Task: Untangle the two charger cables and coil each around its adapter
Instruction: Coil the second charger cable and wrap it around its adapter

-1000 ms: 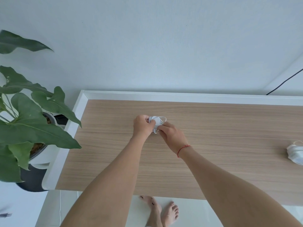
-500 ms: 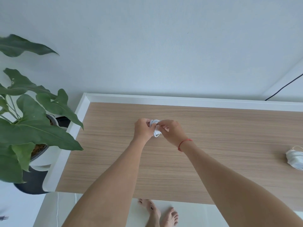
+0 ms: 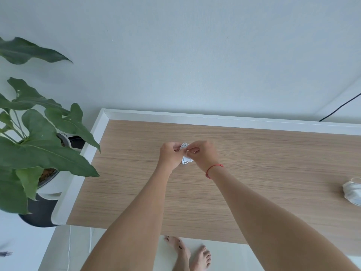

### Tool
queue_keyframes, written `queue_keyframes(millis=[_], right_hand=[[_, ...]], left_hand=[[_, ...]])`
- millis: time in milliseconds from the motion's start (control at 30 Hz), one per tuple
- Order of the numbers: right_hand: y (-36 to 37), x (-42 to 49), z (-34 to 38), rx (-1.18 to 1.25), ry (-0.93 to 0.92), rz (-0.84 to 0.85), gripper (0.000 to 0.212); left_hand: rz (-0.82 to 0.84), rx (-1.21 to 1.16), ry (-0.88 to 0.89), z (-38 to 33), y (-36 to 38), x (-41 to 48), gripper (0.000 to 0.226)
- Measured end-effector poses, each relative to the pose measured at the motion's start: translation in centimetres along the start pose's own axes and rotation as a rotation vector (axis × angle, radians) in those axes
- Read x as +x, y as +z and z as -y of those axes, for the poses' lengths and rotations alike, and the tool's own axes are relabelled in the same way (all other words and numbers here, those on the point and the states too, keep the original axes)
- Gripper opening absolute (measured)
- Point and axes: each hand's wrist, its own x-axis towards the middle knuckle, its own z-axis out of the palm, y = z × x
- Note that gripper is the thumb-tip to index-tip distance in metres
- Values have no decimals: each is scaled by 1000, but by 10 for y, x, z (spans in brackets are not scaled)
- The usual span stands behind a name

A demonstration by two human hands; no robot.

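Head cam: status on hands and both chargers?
Hands: left hand and right hand both pinch the white charger over the table, cable bundled. Done: second charger lies coiled at the right edge. Nothing in the way.

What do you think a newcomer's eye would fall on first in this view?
First come the two bare arms meeting mid-table, where the left hand and right hand pinch a small white charger over the wooden table. Next is the big leafy plant beside the table's left end. Last is a second coiled charger lying at the right edge of the view.
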Motion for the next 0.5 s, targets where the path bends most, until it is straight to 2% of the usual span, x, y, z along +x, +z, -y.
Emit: queue_keyframes(millis=[100, 233, 333, 500], right_hand=[[3, -1, -1, 40, 20, -9, 10], [-5, -2, -3, 57, 20, 82, 16], [-10, -2, -7, 77, 34, 151, 22], [-7, -1, -9, 140, 42, 109, 21]], left_hand=[[-39, 19, -12, -1, 5, 0, 18], [-93, 82, 14, -3, 9, -2, 19], [-76, 87, -7, -3, 7, -2, 19], [-27, 85, -27, 0, 4, -8, 28]])
